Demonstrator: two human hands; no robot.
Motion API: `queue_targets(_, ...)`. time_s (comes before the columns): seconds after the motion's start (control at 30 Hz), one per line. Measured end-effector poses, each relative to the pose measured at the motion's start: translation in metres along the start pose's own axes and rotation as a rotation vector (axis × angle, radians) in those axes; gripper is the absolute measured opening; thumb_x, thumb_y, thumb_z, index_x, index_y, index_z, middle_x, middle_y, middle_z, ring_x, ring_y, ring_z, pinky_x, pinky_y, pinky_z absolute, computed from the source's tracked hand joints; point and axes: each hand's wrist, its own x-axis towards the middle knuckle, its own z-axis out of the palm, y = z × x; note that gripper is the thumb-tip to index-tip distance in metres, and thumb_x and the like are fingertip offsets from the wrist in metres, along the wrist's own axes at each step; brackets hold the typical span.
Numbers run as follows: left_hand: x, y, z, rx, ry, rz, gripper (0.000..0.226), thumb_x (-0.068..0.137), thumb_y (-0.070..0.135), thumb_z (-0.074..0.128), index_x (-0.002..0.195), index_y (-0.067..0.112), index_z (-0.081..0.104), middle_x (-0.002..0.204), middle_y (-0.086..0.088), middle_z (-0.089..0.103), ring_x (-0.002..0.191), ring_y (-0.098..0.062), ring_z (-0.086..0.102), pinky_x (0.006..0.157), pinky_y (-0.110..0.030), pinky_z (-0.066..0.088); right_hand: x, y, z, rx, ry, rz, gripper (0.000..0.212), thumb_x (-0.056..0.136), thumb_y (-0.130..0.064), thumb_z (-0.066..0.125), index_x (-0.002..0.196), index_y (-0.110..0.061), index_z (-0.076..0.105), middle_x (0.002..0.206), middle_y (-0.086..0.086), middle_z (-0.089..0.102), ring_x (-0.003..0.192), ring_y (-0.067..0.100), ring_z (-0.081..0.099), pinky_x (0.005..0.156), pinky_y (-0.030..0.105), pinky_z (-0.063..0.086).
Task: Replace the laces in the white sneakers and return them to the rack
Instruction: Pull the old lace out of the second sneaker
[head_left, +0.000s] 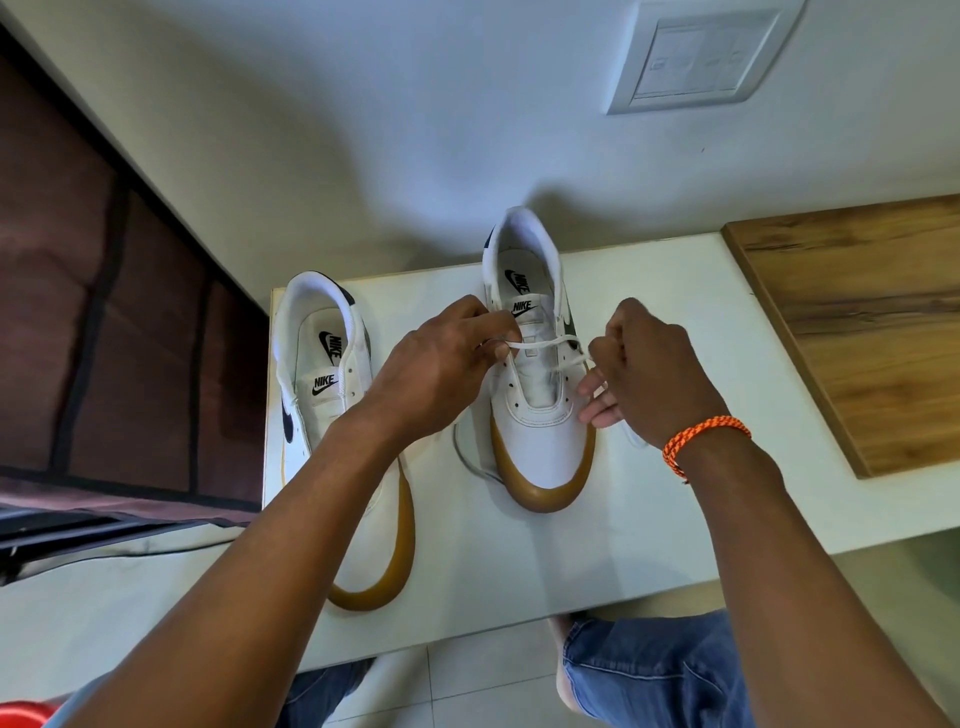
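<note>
**Lacing the right-hand sneaker, top eyelets**

On the white table (649, 519) stand two white sneakers with tan soles. The left sneaker (332, 395) has no lace. I work on the right sneaker (540, 415): my left hand (441, 364) and right hand (644, 369) pinch the white lace (545, 343) with closed fingers. Next, I judge, I draw it through the lower eyelets evenly.

A wall switch plate (696, 54) sits high above the grip. A wooden board (862, 327) lies right of it, a brown cloth rack cover (104, 322) well left.
</note>
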Motion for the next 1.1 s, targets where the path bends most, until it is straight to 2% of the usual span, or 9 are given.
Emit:
queue_targets(0.13,-0.001,0.000,0.001,-0.037,-0.003,-0.018,0.016,0.108,0.022,0.059,0.119,0.027,0.071,0.109,0.009,0.057,0.090,-0.019,0.059,0.076,-0.036,0.053,0.001,0.001,-0.011,0.045,0.071,-0.064,0.009,0.106,-0.013,0.044,0.099,-0.009,0.048,0.072,0.015,0.072,0.054,0.029,0.072,0.060,0.044,0.064)
queue_targets(0.23,-0.001,0.000,-0.001,-0.099,0.023,-0.042,0.021,0.107,0.028,0.062,0.125,0.032,0.071,0.109,0.008,0.065,0.091,-0.013,0.068,0.076,-0.031,0.054,-0.006,-0.009,-0.017,0.179,0.038,-0.171,0.016,0.099,-0.006,0.050,0.086,-0.005,0.058,0.057,0.014,0.065,0.043,0.032,0.059,0.048,0.035,0.051)
queue_targets(0.47,0.001,0.001,-0.007,-0.382,0.027,-0.189,0.058,0.101,0.023,0.072,0.149,0.045,0.048,0.073,0.006,0.073,0.060,-0.012,0.065,0.077,-0.031,0.057,-0.020,-0.032,-0.002,0.492,-0.347,-0.346,0.009,0.096,0.009,0.060,0.089,0.008,0.066,0.052,0.017,0.057,0.038,0.021,0.050,0.041,0.026,0.044)
queue_targets(0.53,0.002,-0.003,-0.008,-0.506,0.004,-0.240,0.050,0.107,0.024,0.062,0.151,0.042,0.046,0.067,0.005,0.071,0.060,-0.013,0.061,0.075,-0.032,0.054,-0.022,-0.033,0.015,0.376,-0.346,-0.392,0.009,0.097,0.003,0.066,0.101,0.000,0.073,0.064,0.012,0.069,0.044,0.022,0.060,0.046,0.030,0.051)
queue_targets(0.63,0.003,-0.002,-0.014,-0.740,-0.091,-0.349,0.043,0.114,0.036,0.046,0.156,0.040,0.040,0.080,-0.010,0.078,0.073,-0.024,0.077,0.079,-0.032,0.061,-0.017,-0.021,0.034,0.044,-0.199,-0.415,0.034,0.096,-0.012,0.072,0.129,-0.021,0.072,0.094,-0.005,0.079,0.073,0.008,0.073,0.077,0.033,0.063)
queue_targets(0.73,0.002,0.005,-0.019,-0.754,-0.177,-0.471,0.047,0.111,0.046,0.044,0.156,0.038,0.035,0.089,-0.018,0.080,0.079,-0.034,0.079,0.083,-0.035,0.063,-0.010,-0.017,0.024,0.032,-0.065,-0.408,0.040,0.094,-0.005,0.070,0.127,-0.025,0.072,0.098,-0.011,0.075,0.086,0.004,0.070,0.080,0.017,0.056)
queue_targets(0.9,0.000,0.000,-0.012,-0.543,-0.272,-0.497,0.046,0.099,0.059,0.061,0.121,0.024,0.041,0.087,-0.006,0.080,0.079,-0.024,0.077,0.090,-0.051,0.063,-0.006,-0.009,0.009,-0.212,-0.065,-0.349,0.053,0.083,-0.014,0.081,0.129,-0.034,0.066,0.104,-0.008,0.046,0.087,0.009,0.056,0.074,0.019,0.048)
queue_targets(1.0,0.000,0.001,-0.012,-0.405,-0.387,-0.453,0.054,0.089,0.070,0.062,0.105,0.019,0.059,0.082,0.002,0.078,0.075,-0.012,0.075,0.079,-0.038,0.060,-0.006,-0.001,0.013,-0.378,-0.140,-0.258,0.055,0.081,-0.034,0.087,0.130,-0.037,0.061,0.108,-0.007,0.040,0.101,0.017,0.055,0.077,0.025,0.048)
queue_targets(1.1,-0.001,0.004,-0.016,-0.318,-0.414,-0.373,0.045,0.086,0.059,0.076,0.084,0.014,0.076,0.072,0.005,0.074,0.064,-0.004,0.064,0.069,-0.027,0.049,-0.005,-0.003,0.013,-0.426,-0.074,-0.303,0.029,0.084,-0.038,0.085,0.109,-0.030,0.072,0.092,-0.013,0.045,0.088,0.014,0.055,0.065,0.019,0.036)
